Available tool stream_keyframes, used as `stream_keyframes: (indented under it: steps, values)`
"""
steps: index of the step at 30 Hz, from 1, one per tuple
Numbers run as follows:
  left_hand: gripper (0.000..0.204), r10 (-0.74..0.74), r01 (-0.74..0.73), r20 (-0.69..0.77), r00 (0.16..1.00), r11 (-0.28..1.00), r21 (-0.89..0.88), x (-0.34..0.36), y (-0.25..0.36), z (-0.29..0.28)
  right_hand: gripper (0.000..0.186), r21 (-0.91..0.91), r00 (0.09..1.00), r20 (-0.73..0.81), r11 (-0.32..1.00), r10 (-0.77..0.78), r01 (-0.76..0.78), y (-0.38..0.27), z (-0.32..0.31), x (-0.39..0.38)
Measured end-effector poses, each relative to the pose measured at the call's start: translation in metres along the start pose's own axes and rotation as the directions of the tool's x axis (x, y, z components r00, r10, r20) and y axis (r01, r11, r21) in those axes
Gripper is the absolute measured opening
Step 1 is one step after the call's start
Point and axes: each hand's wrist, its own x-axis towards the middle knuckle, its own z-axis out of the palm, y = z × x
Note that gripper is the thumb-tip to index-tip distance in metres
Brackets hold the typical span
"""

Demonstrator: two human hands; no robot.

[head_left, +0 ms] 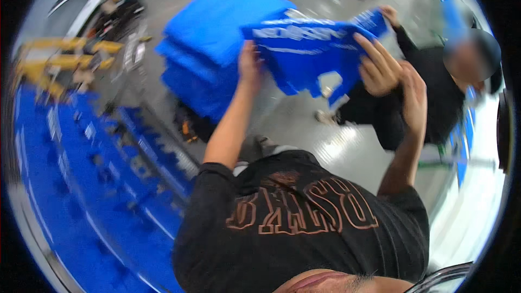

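Observation:
My left hand (pixel 249 66) grips the left edge of a blue plastic sheet (pixel 298 54) with white print and a ragged opening near its lower right. My right hand (pixel 411 89) is raised at the right with bent fingers together; what it holds, if anything, is unclear. Just left of it, a co-worker's hand (pixel 375 65) lies on the sheet's right part, and another hand (pixel 388 13) holds its upper right corner. A stack of folded blue sheets (pixel 211 13) sits behind my left hand.
A co-worker (pixel 429 103) in black stands close at the right. Blue racking or panels (pixel 81 179) with metal strips fill the left side, below a yellow frame (pixel 43 59). A grey floor (pixel 347 146) shows between us.

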Motion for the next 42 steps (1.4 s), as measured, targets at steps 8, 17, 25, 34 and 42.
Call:
stream_keyframes:
  steps: [8, 17, 25, 34, 42]
  values:
    - [0.052, 0.418, -0.418, 0.034, 0.908, 0.895, 0.155, -0.298, 0.010, 0.050, 0.059, 0.103, 0.956, 0.226, 0.980, -0.190, 0.170, -0.018, -0.138, -0.191]
    - [0.057, 0.776, -0.703, -0.061, 0.628, 0.600, 0.382, -0.680, -0.077, 0.107, 0.066, 0.593, 0.532, 0.782, 0.652, -0.326, -0.472, 0.078, -0.285, -0.370]
    - [0.029, 0.686, -0.694, -0.112, 0.719, 0.718, -0.061, -1.084, -0.252, 0.278, 0.066, 0.254, 0.349, 0.933, 0.838, -0.082, -0.483, 0.184, -0.475, -0.532]
    - [0.030, 0.712, -0.747, -0.427, 0.558, 0.655, 0.115, -1.511, -0.596, 0.620, 0.097, 0.221, -0.080, 0.959, 0.891, -0.273, -0.396, 0.257, -0.838, -0.873]
    - [0.037, 0.682, -0.670, -0.691, 0.239, 0.631, 0.391, -1.824, -0.929, 0.872, 0.062, 0.085, -0.233, 0.856, 0.571, -0.461, -0.817, 0.473, -1.066, -1.178]
